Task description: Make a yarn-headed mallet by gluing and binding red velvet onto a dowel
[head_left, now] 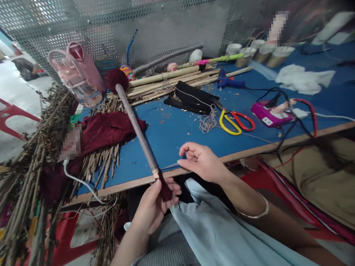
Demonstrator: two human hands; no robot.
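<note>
Apparently, winding is in hand: the left hand (153,202) grips the near end of the grey-wrapped stick (137,129), slanting over the blue table's (171,135) near edge; the right hand (203,161) pinches grey cord (170,166). Another turn would call for even tension.

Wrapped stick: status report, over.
Left hand holding wrapped stick by near end. Right hand at thin cord, grip unclear. Scissors off right, clear of stick.

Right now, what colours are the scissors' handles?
One handle loop is yellow, the other loop red-orange, clearest in the head view.
</note>
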